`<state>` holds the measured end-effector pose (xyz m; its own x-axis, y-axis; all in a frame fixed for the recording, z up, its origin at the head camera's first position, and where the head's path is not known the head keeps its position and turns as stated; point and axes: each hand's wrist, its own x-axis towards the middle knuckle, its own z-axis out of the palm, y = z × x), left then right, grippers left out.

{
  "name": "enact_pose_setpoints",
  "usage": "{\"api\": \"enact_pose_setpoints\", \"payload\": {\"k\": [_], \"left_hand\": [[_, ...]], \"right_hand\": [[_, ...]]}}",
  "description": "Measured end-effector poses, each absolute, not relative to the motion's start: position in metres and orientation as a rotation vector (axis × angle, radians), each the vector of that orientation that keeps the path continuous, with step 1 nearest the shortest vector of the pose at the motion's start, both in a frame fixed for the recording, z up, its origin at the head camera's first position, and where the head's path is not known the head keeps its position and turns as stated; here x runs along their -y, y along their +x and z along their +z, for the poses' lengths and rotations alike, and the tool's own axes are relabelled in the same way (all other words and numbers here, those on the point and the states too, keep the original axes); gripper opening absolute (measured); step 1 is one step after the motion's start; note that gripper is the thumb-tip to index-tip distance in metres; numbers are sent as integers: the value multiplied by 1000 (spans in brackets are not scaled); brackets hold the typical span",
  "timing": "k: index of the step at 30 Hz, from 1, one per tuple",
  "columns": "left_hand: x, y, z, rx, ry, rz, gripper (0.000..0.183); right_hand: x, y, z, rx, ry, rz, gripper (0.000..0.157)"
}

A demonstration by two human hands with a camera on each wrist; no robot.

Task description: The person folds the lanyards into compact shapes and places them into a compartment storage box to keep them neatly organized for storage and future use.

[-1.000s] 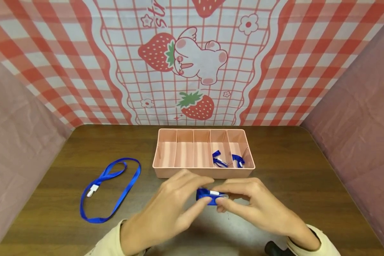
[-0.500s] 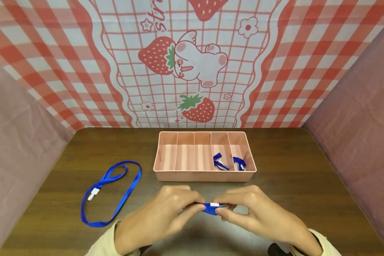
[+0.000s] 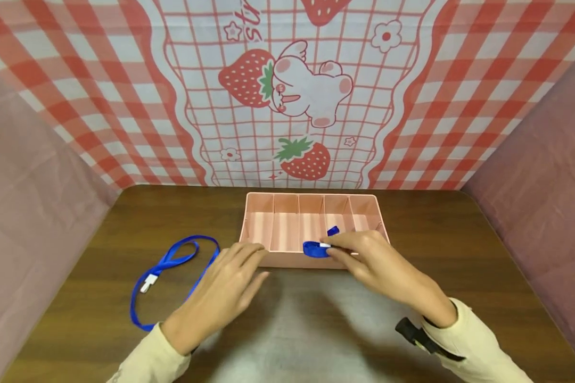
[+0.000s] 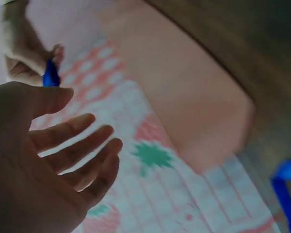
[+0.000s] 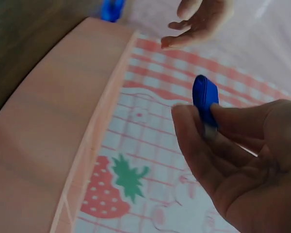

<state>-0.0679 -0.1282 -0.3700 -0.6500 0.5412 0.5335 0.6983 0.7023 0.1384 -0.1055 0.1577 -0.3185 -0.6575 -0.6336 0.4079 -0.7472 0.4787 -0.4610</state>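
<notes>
My right hand (image 3: 378, 266) pinches a folded blue lanyard (image 3: 314, 249) between thumb and fingers, just over the front rim of the pink divided box (image 3: 282, 259). In the right wrist view the folded lanyard (image 5: 205, 97) shows as a flat blue roll, with its clip mostly hidden by the fingers. My left hand (image 3: 225, 284) is apart from it, fingers relaxed and holding nothing, in front of the box's left part. The left wrist view shows that hand (image 4: 63, 150) with spread fingers. Another blue strap (image 3: 333, 231) pokes up inside the box behind my right hand.
An unfolded blue lanyard (image 3: 165, 263) with a white clip (image 3: 148, 283) lies on the brown table (image 3: 91, 276) at the left, partly behind my left hand. A strawberry-print cloth (image 3: 311, 96) hangs behind the box.
Both hands were on the folded lanyard in front of the box. The left hand has let go and moved left; the right hand has carried the lanyard forward to the box's front rim.
</notes>
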Motion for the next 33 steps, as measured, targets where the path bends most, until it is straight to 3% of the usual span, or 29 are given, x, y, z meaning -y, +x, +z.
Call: {"api": "enact_pose_setpoints", "payload": {"k": [6, 10, 18, 25, 31, 33], "left_hand": [[139, -79, -399, 2568, -842, -279, 55], [137, -77, -409, 2652, -838, -228, 67], [133, -72, -409, 2686, -819, -128, 77], [131, -73, -411, 2648, -815, -135, 76], [130, -76, -403, 2694, -853, -164, 73], [135, -77, -399, 2723, -865, -287, 69]], "right_hand": [[-123, -142, -335, 2621, 1118, 704, 22], [-102, -168, -347, 2646, 1061, 490, 15], [-66, -204, -371, 2745, 997, 179, 17], [-54, -211, -386, 2926, 1018, 23, 9], [-66, -196, -381, 2923, 1044, 105, 23], [-72, -186, -378, 2865, 1071, 190, 19]]}}
